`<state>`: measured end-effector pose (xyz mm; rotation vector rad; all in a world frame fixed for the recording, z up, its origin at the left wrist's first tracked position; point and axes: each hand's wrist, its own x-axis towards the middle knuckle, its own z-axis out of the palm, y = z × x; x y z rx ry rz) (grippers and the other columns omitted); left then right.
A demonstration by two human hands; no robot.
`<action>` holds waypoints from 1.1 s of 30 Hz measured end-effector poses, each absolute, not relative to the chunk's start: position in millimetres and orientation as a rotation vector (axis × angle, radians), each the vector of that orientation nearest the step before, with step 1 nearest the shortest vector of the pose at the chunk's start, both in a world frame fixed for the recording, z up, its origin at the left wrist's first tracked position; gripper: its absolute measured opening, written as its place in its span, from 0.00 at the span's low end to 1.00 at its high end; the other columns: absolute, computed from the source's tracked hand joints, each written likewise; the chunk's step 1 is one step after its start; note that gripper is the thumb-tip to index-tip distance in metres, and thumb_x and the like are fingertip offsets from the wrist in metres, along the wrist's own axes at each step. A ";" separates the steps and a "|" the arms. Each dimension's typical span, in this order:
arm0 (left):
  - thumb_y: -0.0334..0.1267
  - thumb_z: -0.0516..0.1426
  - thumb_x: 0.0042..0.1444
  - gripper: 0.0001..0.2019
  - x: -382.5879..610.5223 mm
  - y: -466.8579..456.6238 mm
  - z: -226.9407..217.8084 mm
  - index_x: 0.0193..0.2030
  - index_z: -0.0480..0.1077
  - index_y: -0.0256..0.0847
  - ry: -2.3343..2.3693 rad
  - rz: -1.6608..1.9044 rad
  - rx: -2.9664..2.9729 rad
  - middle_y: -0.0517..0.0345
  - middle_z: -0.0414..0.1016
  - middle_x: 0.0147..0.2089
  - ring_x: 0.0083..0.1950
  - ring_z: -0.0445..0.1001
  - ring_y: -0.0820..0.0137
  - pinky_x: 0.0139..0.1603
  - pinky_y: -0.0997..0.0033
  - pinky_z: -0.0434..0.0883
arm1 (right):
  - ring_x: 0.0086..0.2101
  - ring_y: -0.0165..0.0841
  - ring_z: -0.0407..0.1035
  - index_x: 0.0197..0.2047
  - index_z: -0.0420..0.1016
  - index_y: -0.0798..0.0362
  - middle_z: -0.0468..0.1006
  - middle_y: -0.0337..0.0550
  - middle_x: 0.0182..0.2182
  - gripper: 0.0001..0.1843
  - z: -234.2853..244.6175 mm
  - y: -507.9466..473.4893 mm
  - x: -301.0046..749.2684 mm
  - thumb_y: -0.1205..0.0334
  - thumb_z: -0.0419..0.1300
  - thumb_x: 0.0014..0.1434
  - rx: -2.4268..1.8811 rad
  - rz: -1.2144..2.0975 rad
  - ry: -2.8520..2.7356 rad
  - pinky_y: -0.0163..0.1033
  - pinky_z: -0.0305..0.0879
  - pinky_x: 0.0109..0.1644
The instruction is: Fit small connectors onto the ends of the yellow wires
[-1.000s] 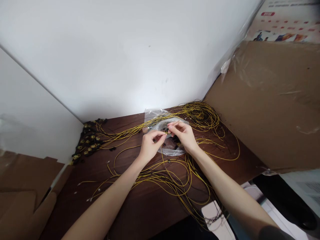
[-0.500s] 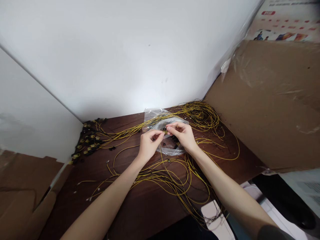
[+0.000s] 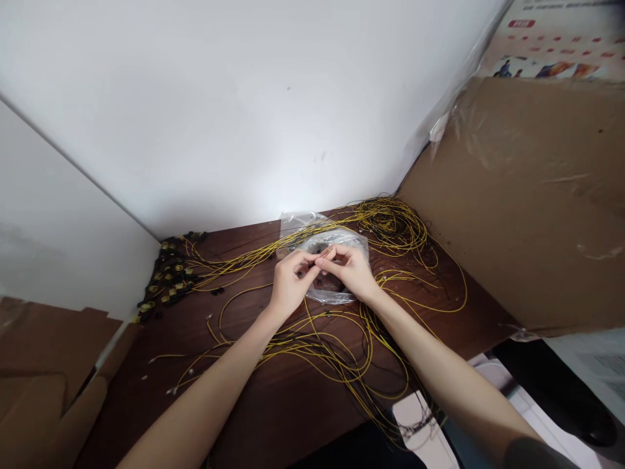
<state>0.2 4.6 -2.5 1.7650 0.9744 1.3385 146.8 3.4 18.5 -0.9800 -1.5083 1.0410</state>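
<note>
At the far left, a flap of cardboard (image 3: 43, 391) leaned beside the dark wooden table (image 3: 273, 417). In the table's back left corner lay a heap of black and yellow connectors (image 3: 168, 280), with thin strands running out of it toward the middle. The left hand (image 3: 288, 286) was raised just above the tabletop, its thumb and forefinger pressed together on a yellow wire (image 3: 322, 255) and the other fingers curled in. The pinched end of the wire sat just right of that hand's fingertips, exactly where the two hands met. The right hand (image 3: 349, 273) pinched the same wire from the other side, fingertip to fingertip with the left. Whether the end carried a fitting was too small to tell. A clear plastic bag (image 3: 336, 296) lay directly under and behind both hands. Loose loops (image 3: 342, 358) of wire sprawled across the table nearer the person. Farther right, a thick tangle of wires (image 3: 390, 225) filled the back corner, against a large cardboard sheet (image 3: 527, 208).
</note>
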 end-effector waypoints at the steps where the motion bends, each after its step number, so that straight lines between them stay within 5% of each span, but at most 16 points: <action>1: 0.35 0.58 0.51 0.04 0.1 4.8 -3.6 0.33 0.72 0.37 0.987 1.355 1.770 0.55 0.71 0.33 0.34 0.71 0.72 0.33 0.75 0.69 | 0.29 0.30 0.66 0.20 0.69 0.54 0.72 0.38 0.24 0.13 18.9 3.5 146.8 0.57 0.64 0.49 -0.979 1.032 -1.494 0.38 0.63 0.39; 6: 0.34 0.59 0.50 0.03 0.7 5.2 -5.1 0.29 0.70 0.37 1.016 1.384 1.801 0.57 0.69 0.31 0.32 0.70 0.72 0.32 0.75 0.69 | 0.32 0.30 0.66 0.18 0.67 0.54 0.71 0.39 0.28 0.14 19.8 3.9 145.0 0.59 0.67 0.44 -0.949 1.055 -1.376 0.38 0.62 0.40; 15: 0.33 0.57 0.50 0.05 1.3 4.0 -1.1 0.25 0.67 0.37 1.027 1.358 1.839 0.59 0.68 0.27 0.29 0.70 0.72 0.30 0.75 0.68 | 0.35 0.31 0.67 0.21 0.62 0.54 0.73 0.42 0.33 0.13 19.7 2.1 145.5 0.63 0.60 0.53 -0.867 0.913 -1.615 0.39 0.63 0.42; 33: 0.36 0.58 0.51 0.08 -0.1 4.6 -4.7 0.24 0.64 0.37 1.038 1.256 1.795 0.58 0.71 0.26 0.29 0.72 0.71 0.32 0.73 0.68 | 0.32 0.32 0.69 0.23 0.63 0.53 0.74 0.41 0.28 0.12 15.5 3.2 145.6 0.60 0.59 0.54 -0.897 0.927 -1.573 0.39 0.64 0.40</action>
